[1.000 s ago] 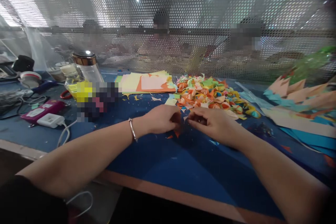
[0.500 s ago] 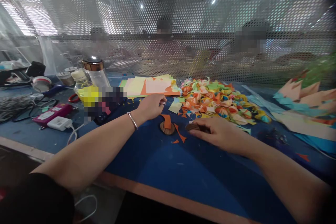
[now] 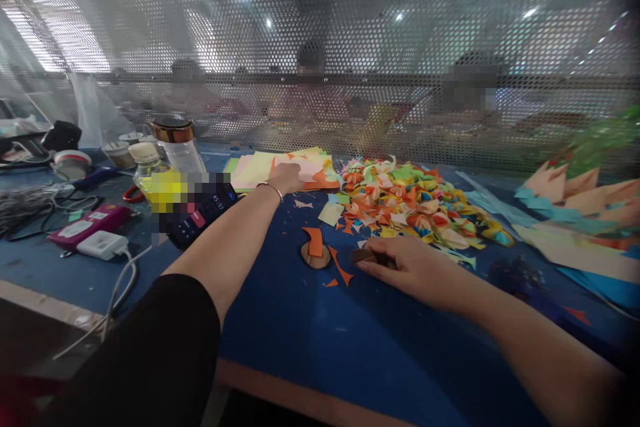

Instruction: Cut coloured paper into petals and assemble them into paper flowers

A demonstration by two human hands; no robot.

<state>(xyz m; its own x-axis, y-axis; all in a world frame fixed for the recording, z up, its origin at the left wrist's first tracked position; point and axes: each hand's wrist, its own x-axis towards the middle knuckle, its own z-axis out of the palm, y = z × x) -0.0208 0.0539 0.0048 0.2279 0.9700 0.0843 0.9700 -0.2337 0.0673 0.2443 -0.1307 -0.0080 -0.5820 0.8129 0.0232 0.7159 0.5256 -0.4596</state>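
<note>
My left hand (image 3: 287, 177), with a bracelet at the wrist, reaches over the stack of coloured paper sheets (image 3: 250, 170) at the back of the table. It rests on or just above the pink sheet on top; its fingers are blurred and mostly hidden. My right hand (image 3: 400, 260) is closed around a dark brown wooden piece (image 3: 363, 255), held low over the blue tabletop. Between the hands lies a round wooden disc (image 3: 315, 260) with a curved orange paper strip (image 3: 314, 240) on it. Orange paper scraps (image 3: 341, 268) lie beside the disc.
A heap of folded, colourful paper pieces (image 3: 415, 197) spreads behind my right hand. Pointed paper shapes (image 3: 575, 193) stand at the right. On the left are a phone (image 3: 200, 217), a glass jar (image 3: 180, 150), a purple device (image 3: 90, 227) and cables. A perforated metal screen (image 3: 350, 40) rises behind.
My left hand has moved forward and up from near the disc onto the paper stack. My right hand keeps hold of the wooden piece in nearly the same place.
</note>
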